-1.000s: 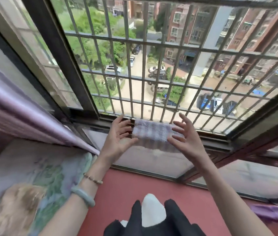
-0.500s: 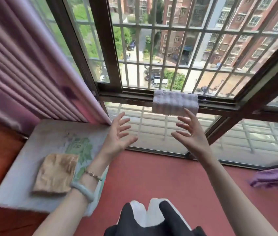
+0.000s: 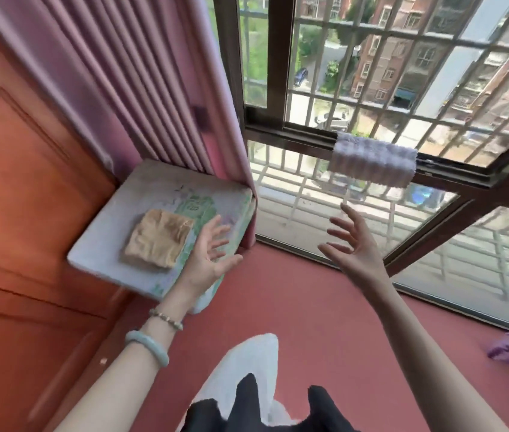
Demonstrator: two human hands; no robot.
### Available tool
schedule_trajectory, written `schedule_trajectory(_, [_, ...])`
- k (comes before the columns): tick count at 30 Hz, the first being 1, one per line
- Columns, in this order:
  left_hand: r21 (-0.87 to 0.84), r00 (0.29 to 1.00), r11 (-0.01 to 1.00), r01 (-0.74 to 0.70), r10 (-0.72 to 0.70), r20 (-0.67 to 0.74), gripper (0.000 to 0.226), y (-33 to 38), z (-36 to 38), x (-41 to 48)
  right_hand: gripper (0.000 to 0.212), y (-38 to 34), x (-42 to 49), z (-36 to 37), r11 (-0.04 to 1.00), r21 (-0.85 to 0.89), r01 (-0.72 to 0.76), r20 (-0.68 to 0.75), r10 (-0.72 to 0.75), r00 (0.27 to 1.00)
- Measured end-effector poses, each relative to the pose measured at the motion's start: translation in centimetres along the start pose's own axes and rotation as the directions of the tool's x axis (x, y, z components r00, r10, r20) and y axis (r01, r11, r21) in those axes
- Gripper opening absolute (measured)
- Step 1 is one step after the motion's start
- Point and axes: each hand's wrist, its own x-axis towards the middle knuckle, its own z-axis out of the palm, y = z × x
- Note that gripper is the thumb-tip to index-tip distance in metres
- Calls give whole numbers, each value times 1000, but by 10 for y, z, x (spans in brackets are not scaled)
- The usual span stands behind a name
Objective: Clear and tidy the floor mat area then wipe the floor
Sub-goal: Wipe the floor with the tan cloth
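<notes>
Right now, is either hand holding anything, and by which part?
Nothing. The left hand and right hand are open and empty; the cloth hangs on the window rail.

Red floor (image 3: 290, 294) lit by daylight; barred window (image 3: 277, 73) set far right; pink curtain (image 3: 153, 76) hung left, beside orange wood panelling (image 3: 28, 188).

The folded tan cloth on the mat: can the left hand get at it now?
Probably yes: the open, empty left hand hovers close beside the folded tan cloth, which lies uncovered on the mat, with nothing between them.
</notes>
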Motion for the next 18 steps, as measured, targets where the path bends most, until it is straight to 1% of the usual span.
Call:
schedule_trajectory(7, [-5, 980, 996, 86, -85, -180, 95, -27, -66, -81, 77, -1, -42, 61, 999, -35, -14, 160, 20, 987])
schedule_trajectory(9, [0, 970, 995, 97, -95, -222, 98, -32, -88, -92, 72, -5, -42, 79, 998, -57, -11, 208, 23, 978])
schedule_trajectory(12, [6, 954, 993, 114, -108, -280, 87, -42, -115, -95, 58, -9, -35, 106, 996, -94, -8, 274, 33, 961])
schedule_trajectory(15, [-5, 941, 989, 148, -142, -308, 78, -54, -145, -86, 53, -7, -21, 138, 989, -150, 6, 325, 44, 945])
schedule_trajectory(18, [-27, 931, 983, 184, -183, -316, 72, -72, -181, -65, 48, -2, 0, 183, 985, -171, -37, 350, 96, 932])
